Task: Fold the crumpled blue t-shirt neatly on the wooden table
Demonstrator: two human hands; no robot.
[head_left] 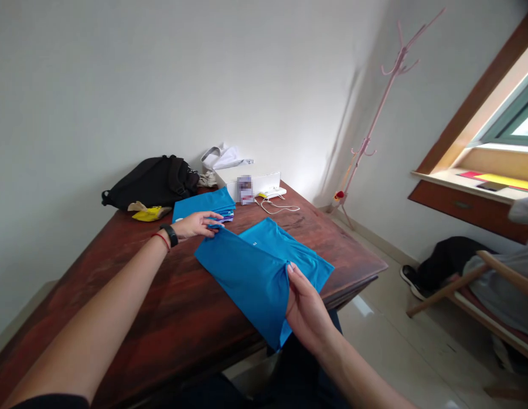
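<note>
A blue garment (255, 267) lies partly folded on the dark wooden table (153, 307), one end hanging over the near edge. My left hand (198, 223), with a black wristband and red string, pinches the garment's far left corner. My right hand (305, 309) grips the folded edge near the table's front, fingers closed around the cloth. Behind the left hand sits a stack of folded blue garments (204, 204).
A black bag (151, 182), a yellow item (148, 213), a white box (258, 184) and a white device with cable (275, 196) sit at the table's back. A pink coat stand (374, 119) stands in the corner. Another person (481, 272) sits at right on a wooden chair.
</note>
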